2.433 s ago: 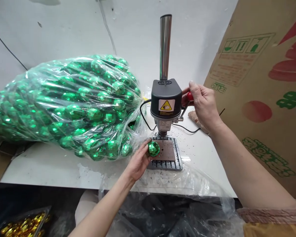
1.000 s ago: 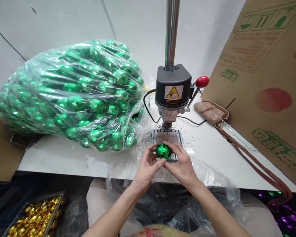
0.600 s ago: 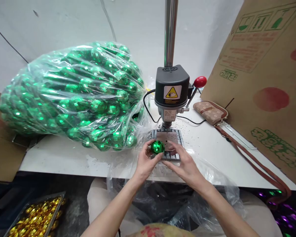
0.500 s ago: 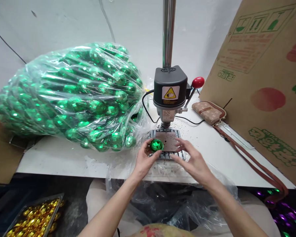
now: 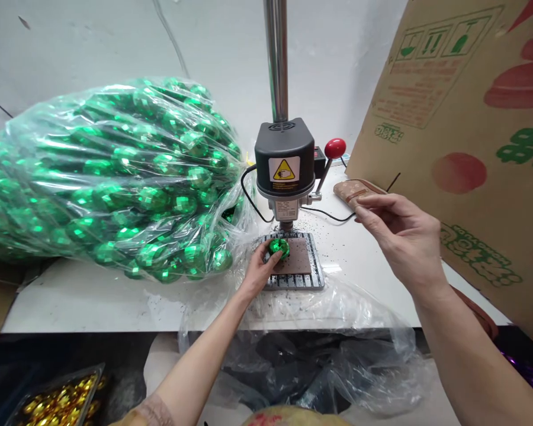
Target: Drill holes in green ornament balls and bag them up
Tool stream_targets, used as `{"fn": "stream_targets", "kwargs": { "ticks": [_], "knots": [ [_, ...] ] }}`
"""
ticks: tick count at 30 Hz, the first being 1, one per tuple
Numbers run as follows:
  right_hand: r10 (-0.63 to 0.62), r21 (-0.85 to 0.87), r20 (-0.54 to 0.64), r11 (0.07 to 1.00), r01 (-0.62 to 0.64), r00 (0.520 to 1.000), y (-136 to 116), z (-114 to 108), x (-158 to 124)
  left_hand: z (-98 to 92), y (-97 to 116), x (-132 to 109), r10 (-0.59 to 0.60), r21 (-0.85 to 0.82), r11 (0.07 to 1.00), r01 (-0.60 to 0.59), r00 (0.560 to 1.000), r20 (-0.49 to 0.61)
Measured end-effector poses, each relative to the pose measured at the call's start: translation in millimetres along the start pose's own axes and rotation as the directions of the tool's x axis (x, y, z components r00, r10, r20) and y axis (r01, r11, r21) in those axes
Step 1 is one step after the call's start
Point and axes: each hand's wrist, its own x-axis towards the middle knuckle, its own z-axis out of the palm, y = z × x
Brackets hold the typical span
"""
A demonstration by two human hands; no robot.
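My left hand point(image 5: 262, 266) grips a shiny green faceted ball point(image 5: 279, 249) between thumb and fingers, low over the brown board point(image 5: 298, 259) on the drill press base. Just above and behind the ball is the chuck of the drill press point(image 5: 285, 157). Its red-knobbed lever point(image 5: 335, 148) points up on the right side. My right hand point(image 5: 395, 234) is raised to the right of the press, in front of a small patterned pouch point(image 5: 354, 190). Thumb and fingertips are drawn together, and I see nothing between them.
A large clear bag of green balls point(image 5: 115, 183) lies left of the press. A cardboard box point(image 5: 426, 142) stands at the right. Dark shavings are scattered around the base. Clear plastic film point(image 5: 359, 307) hangs over the front edge. Gold balls point(image 5: 60, 402) sit in a tray below left.
My right hand has left the base, moving up and right, and its fingers have closed together. The left hand still holds the ball, now nearer the chuck. The view has shifted right.
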Motion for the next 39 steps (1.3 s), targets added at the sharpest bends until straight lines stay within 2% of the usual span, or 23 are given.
{"fn": "stream_targets", "kwargs": {
  "ticks": [5, 11, 17, 25, 33, 36, 39],
  "knots": [
    [-0.039, -0.029, 0.025, 0.999, 0.040, 0.999, 10, 1, -1, 3.6, -10, 6, -0.038, -0.022, 0.999, 0.038, 0.999, 0.014],
    [-0.031, -0.027, 0.037, 0.999, 0.032, 0.999, 18, 1, 0, 7.2, -14, 12, -0.016, 0.000, 1.000, 0.016, 1.000, 0.015],
    [-0.021, -0.050, 0.037, 0.999, 0.023, 0.999, 18, 1, 3, 10.7, -11, 12, 0.017, 0.080, 0.997, -0.017, 1.000, 0.001],
    [-0.035, -0.048, 0.026, 0.998, 0.037, 0.999, 13, 2, 6, 12.2, -13, 12, -0.017, 0.015, 1.000, 0.017, 0.999, -0.029],
    [-0.063, -0.077, 0.036, 0.995, 0.066, 0.997, 14, 5, 6, 14.1, -14, 9, 0.098, 0.176, 0.979, -0.098, 0.995, 0.008],
    [-0.052, -0.047, 0.021, 0.997, 0.053, 0.998, 11, 4, 9, 17.5, -11, 6, 0.101, 0.181, 0.978, -0.105, 0.994, 0.035],
    [-0.095, 0.015, -0.063, 0.995, 0.096, 0.993, 2, 3, 21, 20.2, -9, 5, 0.077, 0.144, 0.986, -0.081, 0.996, 0.033]
  ]
}}
